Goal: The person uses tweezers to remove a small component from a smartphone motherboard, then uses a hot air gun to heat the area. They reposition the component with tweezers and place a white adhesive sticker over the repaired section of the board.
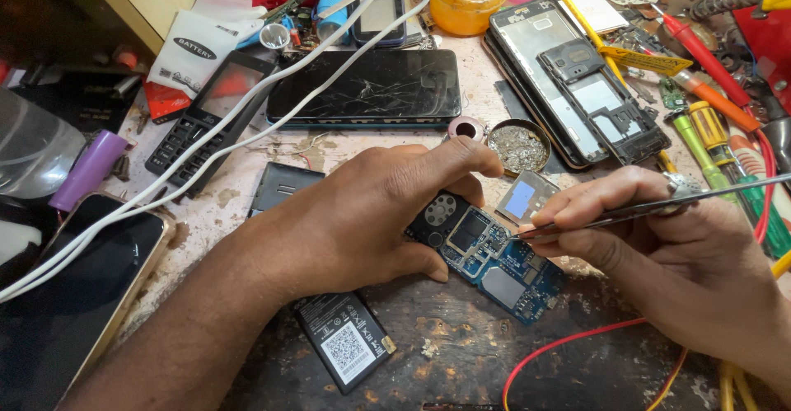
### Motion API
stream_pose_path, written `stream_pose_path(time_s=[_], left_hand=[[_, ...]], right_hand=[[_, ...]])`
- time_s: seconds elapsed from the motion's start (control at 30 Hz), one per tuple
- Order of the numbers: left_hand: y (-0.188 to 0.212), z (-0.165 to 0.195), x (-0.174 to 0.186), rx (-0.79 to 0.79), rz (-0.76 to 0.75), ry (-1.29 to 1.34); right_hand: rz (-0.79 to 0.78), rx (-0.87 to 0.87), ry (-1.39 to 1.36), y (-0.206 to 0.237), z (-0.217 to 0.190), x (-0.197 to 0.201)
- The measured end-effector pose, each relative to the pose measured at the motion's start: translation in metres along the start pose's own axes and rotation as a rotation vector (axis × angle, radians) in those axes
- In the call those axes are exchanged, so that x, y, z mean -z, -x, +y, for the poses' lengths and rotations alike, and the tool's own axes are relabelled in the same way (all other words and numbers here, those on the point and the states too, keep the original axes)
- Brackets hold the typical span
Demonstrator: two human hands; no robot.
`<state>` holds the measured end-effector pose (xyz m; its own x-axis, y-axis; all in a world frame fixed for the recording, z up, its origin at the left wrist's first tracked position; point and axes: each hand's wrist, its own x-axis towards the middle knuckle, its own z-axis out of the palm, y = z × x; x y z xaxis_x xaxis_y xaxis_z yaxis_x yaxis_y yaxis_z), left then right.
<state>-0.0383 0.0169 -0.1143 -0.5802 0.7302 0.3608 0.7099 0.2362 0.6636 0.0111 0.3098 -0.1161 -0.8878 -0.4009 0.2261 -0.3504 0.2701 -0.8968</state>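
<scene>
My left hand (362,213) presses down on a blue phone circuit board (494,267) lying on the worn bench, thumb and fingers around its black upper end. My right hand (659,246) grips thin metal tweezers (659,206) whose tip touches the board's middle near a metal shield. A small square part with a blue face (522,197) lies just behind the board.
A black phone battery (344,341) lies at the front. A cracked black smartphone (367,88), a keypad phone (210,118), opened phone frames (577,81), a solder-scrap tin (517,145), screwdrivers (717,143), white cables (206,151), red wire (568,341) and a large phone (70,295) crowd the bench.
</scene>
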Motion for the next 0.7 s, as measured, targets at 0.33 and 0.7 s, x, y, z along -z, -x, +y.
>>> stream_pose_path(time_s=[0.33,0.7], left_hand=[[0.0009,0.001,-0.0003,-0.002,0.0,-0.017],[0.0013,0.0057,0.0008,-0.053,0.04,-0.01]], right_hand=[[0.029,-0.02,0.019,-0.0004,0.0001,-0.0037],[0.104,-0.05,-0.137,-0.0008,-0.0034,-0.0005]])
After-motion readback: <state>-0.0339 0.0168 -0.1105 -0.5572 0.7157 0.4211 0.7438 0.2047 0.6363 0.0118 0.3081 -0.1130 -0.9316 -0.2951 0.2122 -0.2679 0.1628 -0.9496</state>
